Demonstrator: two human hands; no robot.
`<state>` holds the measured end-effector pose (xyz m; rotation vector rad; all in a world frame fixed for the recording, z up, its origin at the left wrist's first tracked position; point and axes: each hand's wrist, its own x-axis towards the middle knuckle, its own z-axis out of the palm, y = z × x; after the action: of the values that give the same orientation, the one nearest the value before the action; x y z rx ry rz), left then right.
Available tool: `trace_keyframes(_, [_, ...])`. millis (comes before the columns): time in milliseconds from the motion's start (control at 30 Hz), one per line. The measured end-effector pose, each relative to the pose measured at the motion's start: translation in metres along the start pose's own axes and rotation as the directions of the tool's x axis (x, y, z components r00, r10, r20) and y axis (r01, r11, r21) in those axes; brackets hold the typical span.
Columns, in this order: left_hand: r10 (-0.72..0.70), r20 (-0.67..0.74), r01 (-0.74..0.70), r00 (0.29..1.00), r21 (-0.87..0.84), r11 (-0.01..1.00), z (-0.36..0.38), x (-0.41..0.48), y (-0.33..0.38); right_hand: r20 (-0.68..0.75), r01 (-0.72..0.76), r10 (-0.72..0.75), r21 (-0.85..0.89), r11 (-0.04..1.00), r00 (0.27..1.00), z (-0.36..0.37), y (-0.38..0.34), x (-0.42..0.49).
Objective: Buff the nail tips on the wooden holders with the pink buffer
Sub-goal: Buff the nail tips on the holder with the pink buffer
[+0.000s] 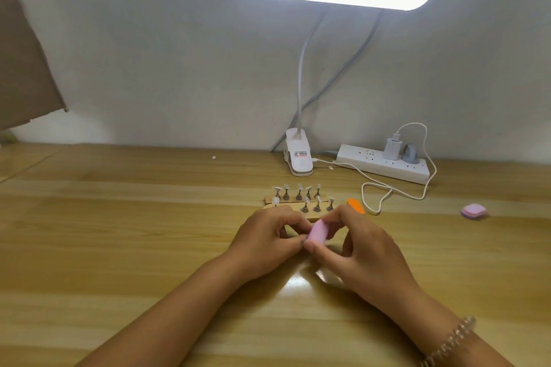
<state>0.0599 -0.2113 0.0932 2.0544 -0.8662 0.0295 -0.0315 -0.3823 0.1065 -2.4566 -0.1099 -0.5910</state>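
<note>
Two wooden holders (286,204) lie side by side on the table, each carrying small metal stands topped with pale nail tips (299,187). Just in front of them, my right hand (354,250) pinches the pink buffer (317,232) between thumb and fingers. My left hand (269,240) has its fingers curled against the buffer's left side, pinching something small that is hidden between the fingertips. Both hands are held low over the table, close together.
An orange buffer (356,205) lies right of the holders. A second pink buffer block (474,211) sits far right. A clip lamp base (299,156), power strip (384,162) and white cable (387,188) are behind. Brown cardboard (24,62) leans at the left.
</note>
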Motion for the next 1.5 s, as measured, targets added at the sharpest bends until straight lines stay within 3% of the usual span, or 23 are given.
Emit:
trace_keyframes(100, [0.014, 0.002, -0.014, 1.0, -0.013, 1.0, 0.0, 0.0, 0.001, -0.06, -0.052, 0.054, 0.024, 0.998, 0.997, -0.002, 0.004, 0.003])
trace_keyframes(233, [0.001, 0.002, -0.001, 1.0, 0.006, 1.0, 0.0, -0.001, 0.0, 0.014, 0.0, 0.001, -0.032, 0.999, 1.0, 0.002, 0.0, -0.004])
trace_keyframes(400, [0.007, -0.017, -0.006, 1.0, 0.012, 1.0, 0.001, -0.001, 0.002, -0.164, -0.143, 0.147, 0.037, 0.989, 0.975, -0.002, 0.01, 0.003])
trace_keyframes(567, [-0.02, -0.009, 0.02, 1.0, 0.054, 0.998, 0.001, -0.001, 0.001, -0.008, -0.021, 0.021, -0.033, 0.999, 1.0, 0.003, 0.003, -0.001])
trace_keyframes(667, [-0.016, -0.01, 0.017, 1.0, 0.056, 0.998, 0.0, -0.001, 0.003, -0.074, -0.052, 0.047, -0.074, 0.996, 0.996, 0.002, 0.003, 0.001])
trace_keyframes(800, [-0.023, -0.003, 0.023, 1.0, 0.062, 0.998, 0.0, 0.0, 0.003, 0.003, 0.023, -0.023, -0.093, 0.995, 1.0, 0.004, 0.0, -0.003])
trace_keyframes(933, [-0.014, -0.015, 0.014, 1.0, 0.045, 0.999, 0.0, -0.001, 0.004, -0.087, -0.061, 0.057, -0.053, 0.997, 0.995, 0.001, 0.003, 0.002])
trace_keyframes(1067, [-0.021, -0.01, 0.021, 1.0, 0.057, 0.998, 0.0, -0.001, 0.004, -0.023, 0.029, -0.031, -0.092, 0.995, 0.999, 0.004, -0.001, -0.003])
trace_keyframes(1200, [-0.012, -0.013, 0.013, 1.0, 0.04, 0.999, 0.001, -0.001, 0.004, -0.083, -0.015, 0.008, -0.085, 0.996, 0.996, 0.001, 0.001, 0.0])
trace_keyframes(1300, [-0.016, -0.006, 0.017, 1.0, 0.057, 0.998, 0.001, -0.001, 0.003, -0.019, 0.052, -0.055, -0.124, 0.991, 0.998, 0.004, 0.0, -0.003])
trace_keyframes(1367, [-0.021, -0.008, 0.022, 1.0, 0.047, 0.999, 0.001, -0.001, 0.002, -0.033, 0.033, -0.036, -0.088, 0.996, 0.999, 0.005, 0.002, -0.002])
trace_keyframes(1500, [-0.047, 0.002, 0.047, 0.999, 0.001, 0.999, 0.002, 0.0, -0.001, -0.205, -0.133, 0.164, 0.156, 0.979, 0.965, -0.001, 0.013, 0.006])
